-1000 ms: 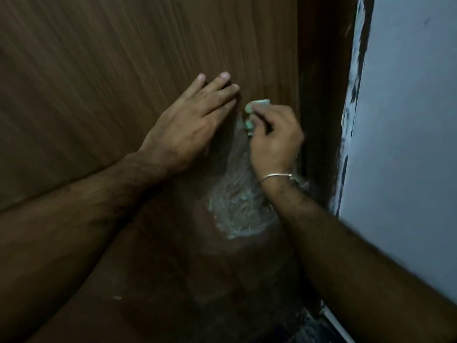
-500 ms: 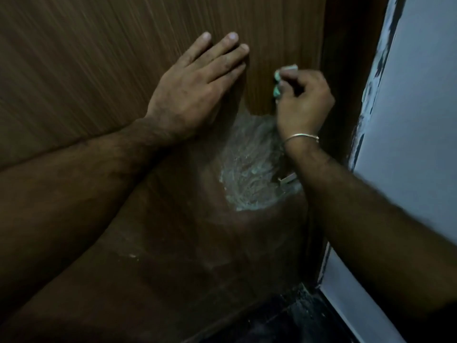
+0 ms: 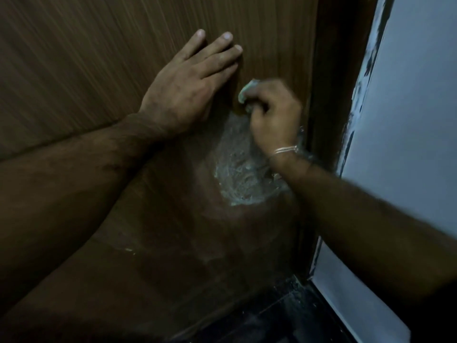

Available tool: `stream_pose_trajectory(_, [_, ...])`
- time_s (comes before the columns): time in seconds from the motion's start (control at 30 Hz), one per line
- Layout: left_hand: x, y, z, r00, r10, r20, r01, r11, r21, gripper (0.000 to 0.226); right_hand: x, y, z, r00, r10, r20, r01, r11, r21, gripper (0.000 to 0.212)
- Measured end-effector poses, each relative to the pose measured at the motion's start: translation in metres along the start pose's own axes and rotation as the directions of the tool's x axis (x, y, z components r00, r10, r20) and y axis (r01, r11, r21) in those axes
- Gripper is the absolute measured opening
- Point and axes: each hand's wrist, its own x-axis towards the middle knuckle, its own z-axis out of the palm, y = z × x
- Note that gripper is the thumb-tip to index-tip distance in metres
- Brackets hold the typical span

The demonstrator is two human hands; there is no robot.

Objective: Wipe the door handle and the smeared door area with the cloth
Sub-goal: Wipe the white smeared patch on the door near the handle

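Note:
A brown wood-grain door (image 3: 99, 70) fills most of the view. A whitish smeared patch (image 3: 237, 174) lies on it near the right edge. My right hand (image 3: 274, 115) grips a small bunched green cloth (image 3: 247, 91) and presses it on the door just above the smear; the hand is blurred. A metal bangle (image 3: 285, 151) circles that wrist. My left hand (image 3: 190, 85) rests flat on the door, fingers straight, just left of the cloth. A small metallic part (image 3: 303, 142), perhaps the handle, shows behind my right wrist, mostly hidden.
The dark door frame (image 3: 331, 95) runs down the right side, with a pale grey wall (image 3: 408, 120) beyond it. A dark floor (image 3: 284, 318) shows at the bottom. A small white fleck (image 3: 129, 250) marks the lower door.
My right hand with the cloth has shifted left and down toward the smear. My left hand has stayed flat on the door. The view has moved slightly.

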Motion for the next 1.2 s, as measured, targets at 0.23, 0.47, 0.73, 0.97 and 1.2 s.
stream_pose_trajectory(0.23, [-0.002,-0.001,-0.001,0.999,0.029,0.040,-0.027,0.999,-0.047,0.046,0.011,-0.002,0.010,0.996,-0.077,-0.048,0.077,0.997,-0.007,0.022])
stream_pose_trajectory(0.47, [-0.003,0.001,-0.004,0.997,0.035,0.067,-0.031,0.998,-0.060,0.046,0.033,0.035,-0.014,0.933,0.260,-0.250,-0.244,0.965,0.094,0.018])
stream_pose_trajectory(0.73, [-0.003,0.000,0.000,0.999,0.040,0.014,-0.039,0.998,-0.053,0.040,0.015,0.052,-0.017,0.901,0.380,-0.212,-0.358,0.924,0.132,0.018])
stream_pose_trajectory(0.97, [-0.003,-0.001,0.003,0.999,0.043,-0.001,-0.044,0.998,-0.041,0.038,-0.004,0.063,-0.014,0.903,0.377,-0.204,-0.365,0.926,0.097,0.019])
stream_pose_trajectory(1.2, [-0.004,0.000,0.000,0.998,0.057,-0.020,-0.058,0.998,-0.030,0.037,-0.012,0.060,-0.009,0.896,0.406,-0.181,-0.393,0.914,0.105,0.019])
